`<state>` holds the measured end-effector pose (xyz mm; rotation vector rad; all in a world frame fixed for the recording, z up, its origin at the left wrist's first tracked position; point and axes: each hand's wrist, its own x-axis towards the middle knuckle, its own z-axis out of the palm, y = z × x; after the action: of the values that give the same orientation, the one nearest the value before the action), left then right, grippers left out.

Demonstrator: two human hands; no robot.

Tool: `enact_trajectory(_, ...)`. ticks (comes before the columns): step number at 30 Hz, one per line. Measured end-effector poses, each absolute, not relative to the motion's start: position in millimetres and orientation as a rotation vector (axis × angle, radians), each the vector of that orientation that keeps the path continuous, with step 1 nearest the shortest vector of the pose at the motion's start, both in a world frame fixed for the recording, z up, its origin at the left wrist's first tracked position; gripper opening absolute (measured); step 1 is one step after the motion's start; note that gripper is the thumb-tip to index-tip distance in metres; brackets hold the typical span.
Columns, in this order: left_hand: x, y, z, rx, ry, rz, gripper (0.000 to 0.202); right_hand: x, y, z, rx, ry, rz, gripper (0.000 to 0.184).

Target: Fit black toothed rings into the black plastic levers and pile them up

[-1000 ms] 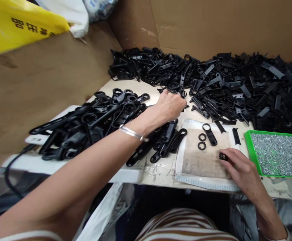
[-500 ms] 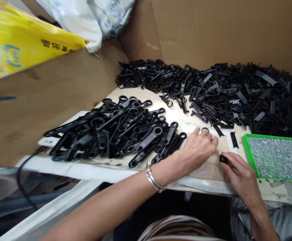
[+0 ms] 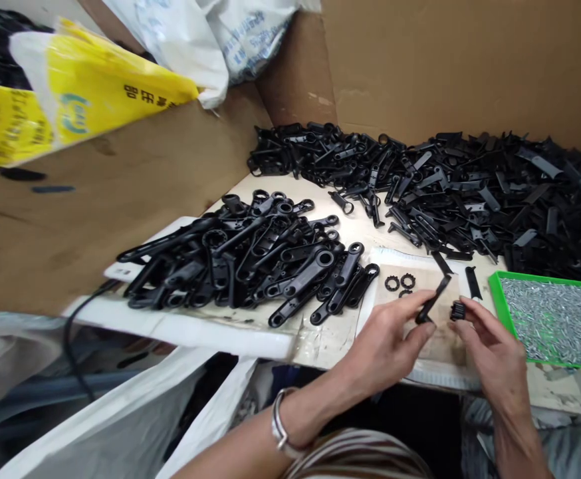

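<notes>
My left hand (image 3: 390,339) pinches a flat black plastic handle piece (image 3: 434,299) between thumb and fingers, tilted up over the worn sheet (image 3: 370,303). Close by on the right, my right hand (image 3: 494,349) grips a small stack of black toothed rings (image 3: 458,310) at the fingertips. The two held parts are apart. Beyond my left hand, a few loose toothed rings (image 3: 392,283) lie on the sheet, one partly hidden by the fingers. Two short black strips (image 3: 472,283) rest at the sheet's far right edge.
A heap of black ring-ended handles (image 3: 300,274) lies to the left. Along the back cardboard wall (image 3: 460,66) is a larger pile of black pieces (image 3: 470,179). A green tray (image 3: 497,299) of small metal pins stands at right. Yellow and white bags (image 3: 106,86) hang over the left cardboard side.
My left hand has drawn back toward me from the rings and now holds a black handle piece. The loose rings have come into view. My right hand keeps its small stack.
</notes>
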<state>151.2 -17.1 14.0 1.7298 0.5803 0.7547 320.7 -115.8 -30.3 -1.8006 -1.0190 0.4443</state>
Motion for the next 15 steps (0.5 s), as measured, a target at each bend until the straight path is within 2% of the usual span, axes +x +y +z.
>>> enact_trajectory(3, 140.2, -31.4, -0.2, 1.059, 0.641, 0.658, 0.053, 305.8, -103.6, -28.2, -1.735, -1.098, 0.454, 0.035)
enact_trajectory(7, 140.2, -34.1, -7.2, 0.649, 0.632, 0.604, 0.064, 286.7, -94.0, -32.4, -1.692, -1.406, 0.271, 0.027)
enact_trajectory(11, 138.1, -26.9, -9.0, 0.494, 0.578, 0.653, 0.048, 280.3, -91.1, -32.4, -1.614, -1.615, 0.140, 0.027)
enact_trajectory(13, 134.9, -24.8, -10.6, 0.515, 0.568, 0.692, 0.039, 282.3, -91.5, -27.9, -1.557, -1.662, 0.189, 0.027)
enact_trajectory(15, 132.3, -23.6, -11.8, 0.531, 0.548, 0.703, 0.039, 286.8, -93.2, -22.3, -1.530, -1.645, 0.284, 0.027)
